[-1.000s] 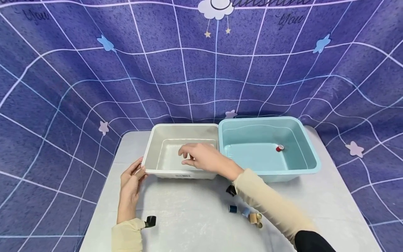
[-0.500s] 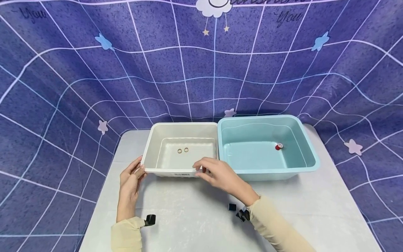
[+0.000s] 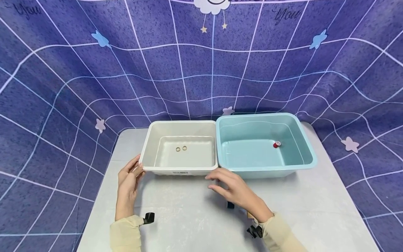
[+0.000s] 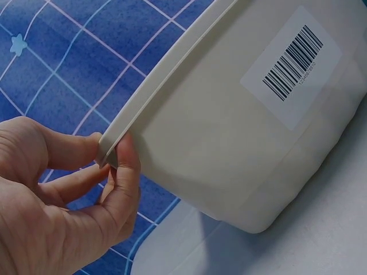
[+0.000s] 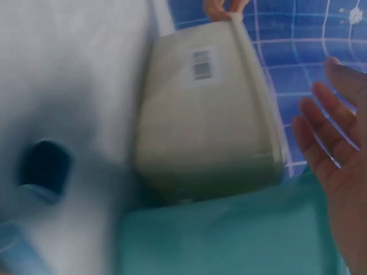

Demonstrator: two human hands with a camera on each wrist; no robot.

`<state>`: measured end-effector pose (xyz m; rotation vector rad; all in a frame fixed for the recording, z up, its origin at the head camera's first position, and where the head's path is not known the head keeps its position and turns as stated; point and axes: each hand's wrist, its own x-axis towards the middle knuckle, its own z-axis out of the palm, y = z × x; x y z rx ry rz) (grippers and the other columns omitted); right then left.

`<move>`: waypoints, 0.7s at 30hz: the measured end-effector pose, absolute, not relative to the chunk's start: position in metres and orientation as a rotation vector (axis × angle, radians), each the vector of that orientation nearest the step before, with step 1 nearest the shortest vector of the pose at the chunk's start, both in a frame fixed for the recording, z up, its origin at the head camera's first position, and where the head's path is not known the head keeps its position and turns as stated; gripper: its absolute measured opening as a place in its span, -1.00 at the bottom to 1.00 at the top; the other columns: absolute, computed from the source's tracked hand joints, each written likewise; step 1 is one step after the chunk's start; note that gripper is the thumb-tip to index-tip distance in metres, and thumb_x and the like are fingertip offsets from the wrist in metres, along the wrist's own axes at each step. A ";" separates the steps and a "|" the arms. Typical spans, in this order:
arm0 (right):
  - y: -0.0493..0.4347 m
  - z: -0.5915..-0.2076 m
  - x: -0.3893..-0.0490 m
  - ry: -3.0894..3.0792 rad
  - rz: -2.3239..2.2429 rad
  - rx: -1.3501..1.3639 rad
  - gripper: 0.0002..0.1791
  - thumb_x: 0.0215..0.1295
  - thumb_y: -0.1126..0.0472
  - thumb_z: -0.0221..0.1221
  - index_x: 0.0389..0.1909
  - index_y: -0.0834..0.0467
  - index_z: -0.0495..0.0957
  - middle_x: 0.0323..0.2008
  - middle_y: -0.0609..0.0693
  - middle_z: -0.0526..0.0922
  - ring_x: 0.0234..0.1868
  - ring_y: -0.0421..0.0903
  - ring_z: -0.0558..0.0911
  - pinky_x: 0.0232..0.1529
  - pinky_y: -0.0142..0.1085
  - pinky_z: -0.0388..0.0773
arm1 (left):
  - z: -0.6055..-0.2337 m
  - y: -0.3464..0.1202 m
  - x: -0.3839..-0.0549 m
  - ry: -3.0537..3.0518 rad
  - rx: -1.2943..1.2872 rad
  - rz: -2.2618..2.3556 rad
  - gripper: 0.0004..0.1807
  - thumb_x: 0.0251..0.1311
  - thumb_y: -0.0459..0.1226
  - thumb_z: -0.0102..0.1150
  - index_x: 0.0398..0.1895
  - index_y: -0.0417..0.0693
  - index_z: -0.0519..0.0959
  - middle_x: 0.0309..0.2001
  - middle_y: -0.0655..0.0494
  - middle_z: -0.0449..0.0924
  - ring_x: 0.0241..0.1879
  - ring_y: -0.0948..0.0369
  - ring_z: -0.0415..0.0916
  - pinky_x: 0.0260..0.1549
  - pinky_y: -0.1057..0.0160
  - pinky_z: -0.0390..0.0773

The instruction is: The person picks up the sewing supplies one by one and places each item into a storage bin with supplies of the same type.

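Observation:
My left hand (image 3: pixel 127 183) pinches the front left corner of the white bin (image 4: pixel 195 126), thumb on the rim and fingers beneath it. Two small gold rings (image 3: pixel 181 148) lie on that bin's floor. Just in front of where the white bin meets the light blue bin (image 3: pixel 267 169), my right hand (image 3: pixel 234 189) hovers over the table with loosely bent fingers and nothing in them. Partly behind its wrist are a dark blue thread spool (image 3: pixel 231 204) and a yellowish spool (image 3: pixel 250 214). The right wrist view is blurred but shows a lighter blue spool (image 5: pixel 20 249) too.
Inside the light blue bin, a red thread spool (image 3: pixel 276 144) lies toward the right. Both bins stand side by side at the back of the grey-white table (image 3: pixel 176 217), against a purple gridded curtain (image 3: pixel 201 63). Black straps (image 3: pixel 255 231) are at both wrists.
My right hand has drawn back from over the white bin, toward me and to the right, uncovering the two rings. It now covers some of the spools. My left hand keeps its hold.

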<state>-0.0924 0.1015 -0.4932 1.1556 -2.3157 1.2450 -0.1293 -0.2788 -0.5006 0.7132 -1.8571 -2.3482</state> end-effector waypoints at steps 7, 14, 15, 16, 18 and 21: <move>0.115 -0.521 -0.085 -2.302 1.282 1.099 -0.63 0.33 0.24 0.41 0.13 0.02 0.64 0.08 -0.11 0.71 0.15 -0.15 0.66 0.24 -0.42 0.59 | -0.501 -0.279 -0.129 -1.843 0.716 -2.351 -0.43 0.45 -0.55 0.05 0.51 -0.23 0.38 -0.04 0.21 0.66 -0.11 0.35 0.68 -0.21 0.49 0.74; 0.128 -0.543 -0.074 -2.402 1.332 0.939 -0.59 0.31 0.23 0.42 0.17 -0.01 0.63 0.11 -0.10 0.70 0.17 -0.12 0.66 0.20 -0.36 0.63 | -0.502 -0.278 -0.130 -1.840 0.707 -2.352 -0.43 0.44 -0.55 0.06 0.50 -0.24 0.39 -0.06 0.21 0.67 -0.13 0.35 0.68 -0.23 0.48 0.74; 0.130 -0.546 -0.073 -2.419 1.341 0.916 -0.58 0.31 0.23 0.43 0.17 -0.02 0.63 0.11 -0.10 0.70 0.17 -0.13 0.66 0.20 -0.35 0.63 | -0.502 -0.278 -0.131 -1.840 0.706 -2.351 -0.43 0.44 -0.55 0.06 0.50 -0.24 0.39 -0.06 0.21 0.67 -0.13 0.34 0.68 -0.23 0.48 0.74; 0.132 -0.549 -0.071 -2.434 1.345 0.899 -0.57 0.30 0.23 0.43 0.17 -0.02 0.63 0.11 -0.11 0.70 0.17 -0.12 0.66 0.20 -0.33 0.64 | -0.502 -0.278 -0.131 -1.839 0.707 -2.351 -0.43 0.44 -0.55 0.06 0.50 -0.24 0.39 -0.06 0.21 0.67 -0.13 0.34 0.68 -0.24 0.48 0.74; 0.135 -0.556 -0.069 -2.464 1.342 0.874 -0.57 0.28 0.22 0.44 0.17 0.01 0.64 0.11 -0.12 0.71 0.16 -0.12 0.67 0.20 -0.29 0.64 | -0.501 -0.277 -0.130 -1.833 0.706 -2.356 -0.43 0.44 -0.55 0.07 0.50 -0.25 0.39 -0.08 0.21 0.67 -0.14 0.34 0.67 -0.24 0.48 0.74; 0.140 -0.565 -0.066 -2.530 1.284 0.849 -0.53 0.26 0.18 0.46 0.19 0.03 0.65 0.13 -0.15 0.71 0.17 -0.12 0.67 0.20 -0.21 0.65 | -0.501 -0.277 -0.130 -1.819 0.703 -2.372 -0.42 0.43 -0.55 0.08 0.51 -0.26 0.37 -0.10 0.24 0.67 -0.15 0.36 0.68 -0.25 0.48 0.74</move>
